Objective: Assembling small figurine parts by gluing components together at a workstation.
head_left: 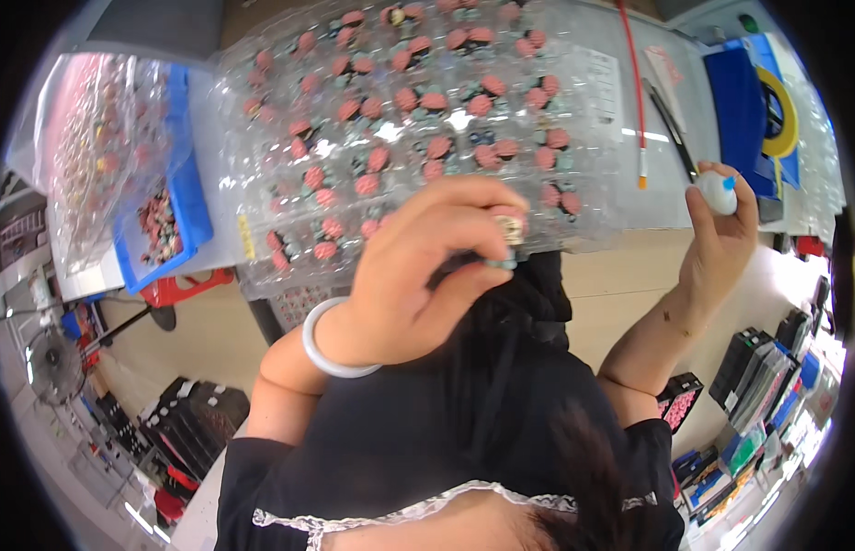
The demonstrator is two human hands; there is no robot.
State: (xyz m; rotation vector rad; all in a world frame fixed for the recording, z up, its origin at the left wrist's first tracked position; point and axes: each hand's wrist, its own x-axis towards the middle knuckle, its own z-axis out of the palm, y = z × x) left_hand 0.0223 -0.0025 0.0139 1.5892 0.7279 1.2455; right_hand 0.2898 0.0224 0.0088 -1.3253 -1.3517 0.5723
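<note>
My left hand point(418, 266), with a white bangle at the wrist, is closed on a small figurine point(509, 231) with a pink top, a cream part and a greenish lower end. The fingers cover part of it. Off to the right, my right hand point(723, 241) is wrapped round a small white squeeze bottle point(717, 195) with a blue tip. Beyond the left hand lies a clear plastic blister tray point(588, 207). Several pink-and-green figurines point(418, 99) sit in its pockets, mostly in pairs.
A red-handled paintbrush point(639, 110) and a dark slender tool point(666, 119) lie right of the tray. Farther right, a yellow tape roll point(787, 115) rests by a blue bin point(735, 92). At left, another blue bin point(193, 207) holds small pieces beside stacked clear trays point(96, 147).
</note>
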